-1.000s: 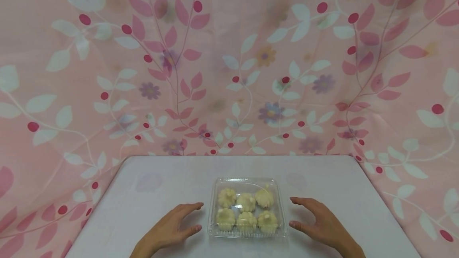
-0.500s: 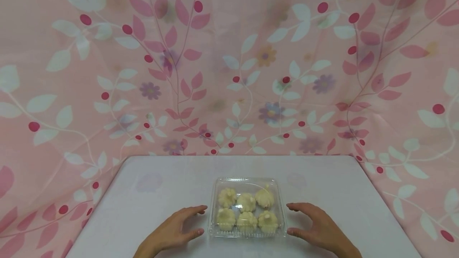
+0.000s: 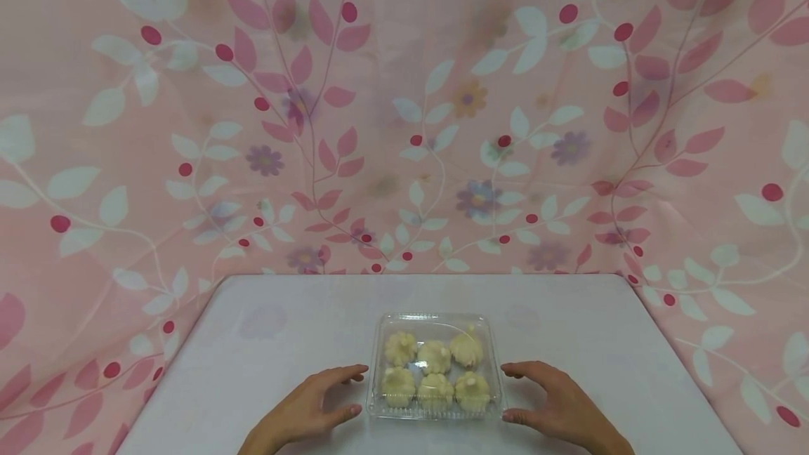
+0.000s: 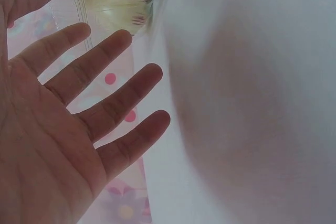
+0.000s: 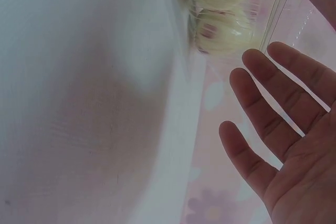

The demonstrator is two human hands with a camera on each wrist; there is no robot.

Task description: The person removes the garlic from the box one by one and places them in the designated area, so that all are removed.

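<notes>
A clear plastic clamshell box [image 3: 436, 414] stands closed on the white table, holding several pale yellow, ridged pieces [image 3: 433, 357] that look like garlic bulbs. My left hand [image 3: 310, 402] is at the box's left side, fingers spread and fairly straight. On the opposite side is my right hand [image 3: 562, 406], its thumb and fingers pointing at the box wall. Fingertips on both sides are very close to the rim; I cannot tell whether they touch. Through the plastic, purple patches show on the pieces [image 4: 118, 3] in the left wrist view and likewise on the pieces [image 5: 226, 30] in the right wrist view.
The white-covered table [image 3: 303, 300] has rounded far corners. Pink cloth [image 3: 404, 118] with leaves and flowers hangs behind it and along both sides.
Both hands have moved inward, the left one rightward and the right one leftward, narrowing the gaps to the box. The box has stayed in place.
</notes>
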